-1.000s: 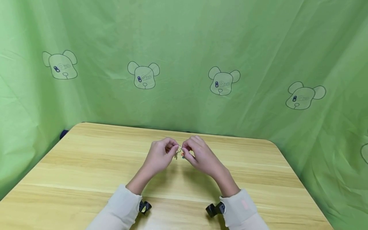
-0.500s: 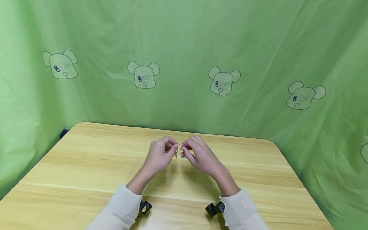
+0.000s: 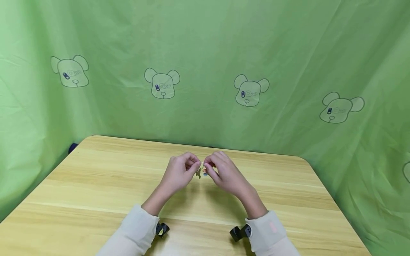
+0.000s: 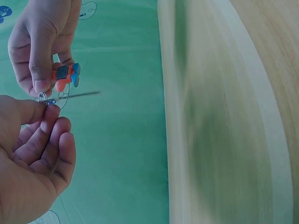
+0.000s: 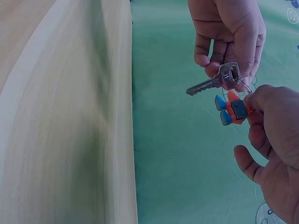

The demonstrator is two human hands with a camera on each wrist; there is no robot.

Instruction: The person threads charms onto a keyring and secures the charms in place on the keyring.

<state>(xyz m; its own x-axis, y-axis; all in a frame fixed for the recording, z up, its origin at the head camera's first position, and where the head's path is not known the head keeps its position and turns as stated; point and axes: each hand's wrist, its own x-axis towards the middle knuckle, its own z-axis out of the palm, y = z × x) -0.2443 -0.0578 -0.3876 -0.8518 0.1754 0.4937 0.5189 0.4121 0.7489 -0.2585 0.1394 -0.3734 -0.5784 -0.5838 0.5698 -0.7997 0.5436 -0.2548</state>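
Left hand (image 3: pixel 179 173): I see it pinching a thin metal ring (image 4: pixel 42 94), 9 o'clock.
Right hand (image 3: pixel 225 174): pinching its 3 o'clock.
Toothed metal key (image 5: pixel 214 83): ring's 7 o'clock, facing broader than before.
Orange-blue toy figure (image 5: pixel 239 109): 5 o'clock.

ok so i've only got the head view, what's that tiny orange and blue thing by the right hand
Observer: A toy figure; the right wrist view shows its two blue feet and a dark block on its body.
Operator: and the key, any teeth on it
Observer: Yes, the right wrist view shows a toothed edge along its blade.
Operator: what are the left hand's lower fingers doing
Observer: The left wrist view shows them curled in toward the palm, below the thumb and forefinger.
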